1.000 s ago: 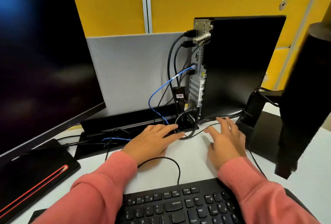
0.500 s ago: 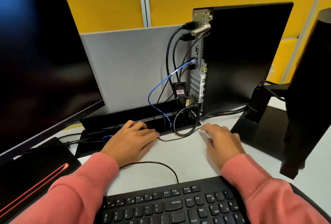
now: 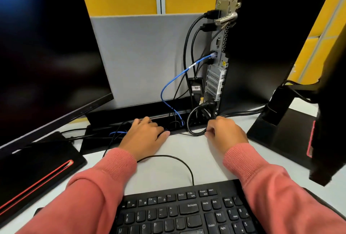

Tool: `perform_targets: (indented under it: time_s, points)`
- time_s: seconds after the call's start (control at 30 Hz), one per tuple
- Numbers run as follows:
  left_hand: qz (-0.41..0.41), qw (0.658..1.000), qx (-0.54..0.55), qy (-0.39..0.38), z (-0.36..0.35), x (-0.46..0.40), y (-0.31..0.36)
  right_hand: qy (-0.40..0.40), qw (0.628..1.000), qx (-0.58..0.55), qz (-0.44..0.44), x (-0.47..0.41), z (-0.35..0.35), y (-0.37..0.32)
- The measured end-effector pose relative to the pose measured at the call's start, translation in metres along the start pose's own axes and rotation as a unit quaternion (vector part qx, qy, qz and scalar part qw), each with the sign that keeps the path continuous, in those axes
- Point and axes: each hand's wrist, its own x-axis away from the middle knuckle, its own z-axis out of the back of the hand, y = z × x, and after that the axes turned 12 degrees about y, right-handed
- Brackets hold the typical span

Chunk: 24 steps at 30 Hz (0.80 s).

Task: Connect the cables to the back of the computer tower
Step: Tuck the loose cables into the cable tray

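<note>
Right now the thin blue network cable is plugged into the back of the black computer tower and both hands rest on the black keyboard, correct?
Not quite. The thin blue network cable is plugged into the black computer tower, but the head view shows the left hand and right hand on the desk beyond the black keyboard, among the cables.

Computer tower [image 3: 271,50] matt black, bare metal rear; ribbed knit sleeve [image 3: 119,162].

The black computer tower [image 3: 265,50] stood upright at the back of the table [image 3: 187,149], its metal rear panel facing left. Two thick black cables [image 3: 189,46] were plugged in near its top. A blue cable [image 3: 169,82] ran from a mid-panel port down toward the table. A black cable loop [image 3: 191,123] lay at the tower's foot.
</note>
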Motion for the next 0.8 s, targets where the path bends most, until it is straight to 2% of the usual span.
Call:
perform_targets:
  time_s: [0.47,0.63,0.8]
  points:
    - [0.023,0.996,0.084,0.014,-0.006,0.001,-0.006,0.029,0.996,0.001,-0.087,-0.002,-0.005,-0.002]
    - [0.034,0.994,0.101,0.019,-0.007,0.001,-0.008,0.009,0.990,-0.081,-0.116,-0.005,-0.010,0.002]
    - [0.038,0.993,0.107,0.014,-0.006,0.001,-0.007,0.022,0.979,-0.145,-0.139,-0.005,-0.012,0.006]
